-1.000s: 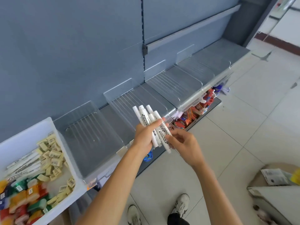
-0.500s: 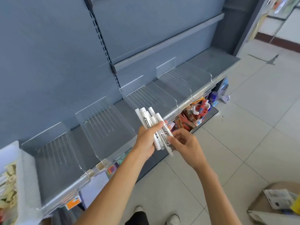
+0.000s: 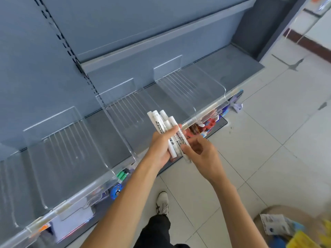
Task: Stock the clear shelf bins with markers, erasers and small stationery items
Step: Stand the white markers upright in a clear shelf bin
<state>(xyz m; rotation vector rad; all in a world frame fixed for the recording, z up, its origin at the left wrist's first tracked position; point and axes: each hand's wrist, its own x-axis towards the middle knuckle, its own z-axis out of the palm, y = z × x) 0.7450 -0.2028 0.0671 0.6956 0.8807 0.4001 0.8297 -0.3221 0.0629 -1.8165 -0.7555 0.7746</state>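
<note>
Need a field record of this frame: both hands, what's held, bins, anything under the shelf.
left hand: grips a bundle of white markers, upper ends fanned toward the shelf
right hand: pinches the lower part of one marker in the bundle
clear bins: in a row on the grey shelf, behind the bundle
below shelf: red items and green markers, partly hidden
floor: shoe on pale tiles

Markers [image 3: 157, 120]: white, dark printed lettering. Clear bins [image 3: 125, 111]: colourless, fine parallel ribbing on the floors. Back panel [image 3: 143, 24]: blue-grey, plain. Floor tiles [image 3: 268, 158]: off-white, grey grid of joints. Shoe [image 3: 162, 203]: white, dark stripes. Trousers [image 3: 157, 231]: black.
</note>
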